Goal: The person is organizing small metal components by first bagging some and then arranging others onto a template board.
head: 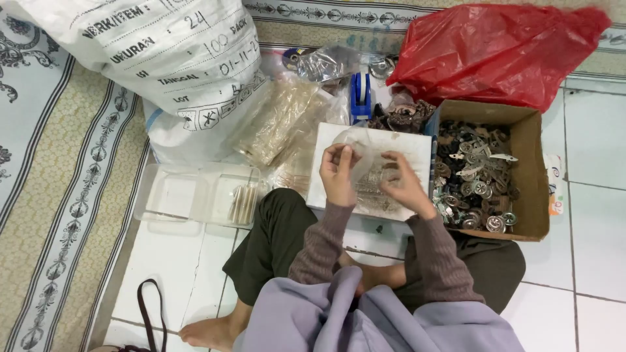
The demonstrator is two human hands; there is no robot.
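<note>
Both hands, left (338,171) and right (402,180), pinching small clear plastic sleeve (362,151) above white rectangular foam board (417,148); held taut, likely for filling. Brown cardboard box of metal trinkets (529,171) just right.

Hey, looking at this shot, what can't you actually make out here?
Head view only:
- What the left hand and right hand grip: a clear pouch, contents blurred.
- Red bag: opaque, contents hidden.
- Box pieces: too small to identify.
- White sack: cut off by the top edge.
</note>
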